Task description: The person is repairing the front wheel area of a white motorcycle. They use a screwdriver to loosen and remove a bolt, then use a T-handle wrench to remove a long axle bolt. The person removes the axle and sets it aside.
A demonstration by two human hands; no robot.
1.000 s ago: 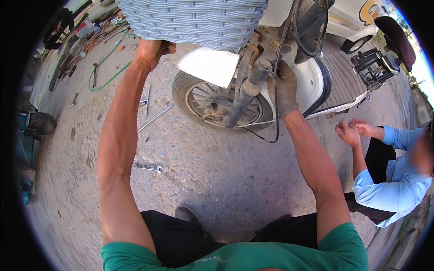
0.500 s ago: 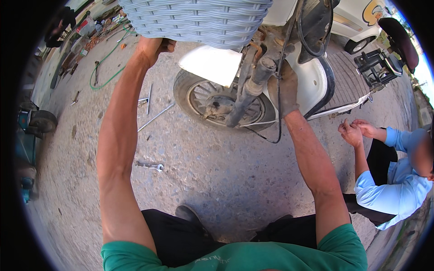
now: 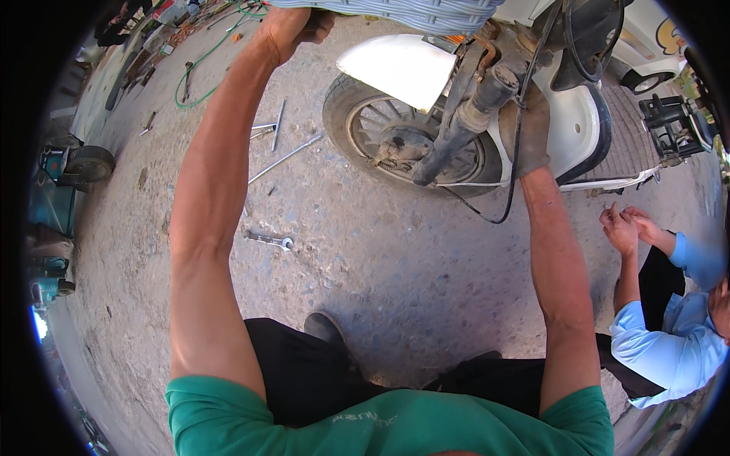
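A grey woven basket [image 3: 426, 14] juts in at the top edge. At its lower left corner my left hand [image 3: 293, 32] is bare, its fingers curled closed at the basket's rim. In a brownish work glove, my right hand [image 3: 537, 129] reaches in behind the dark fork tube [image 3: 480, 110] of a white scooter; its fingers are hidden there. A black cable [image 3: 515, 152] hangs down across the glove. Between my arms are the scooter's front wheel [image 3: 365, 144] and its white fender [image 3: 399, 68].
On the concrete lie an open-ended wrench [image 3: 270, 241], a long metal rod [image 3: 285, 159] and other bar tools [image 3: 278, 125]. A person in a light blue shirt [image 3: 658, 334] crouches at right, hands together. A green hose [image 3: 199, 90] curls at far left, beyond a small wheeled machine [image 3: 90, 163].
The view has shifted, so the scooter and tools appear farther right and higher, and less of the basket shows. Both my hands stay at the same places on the scooter.
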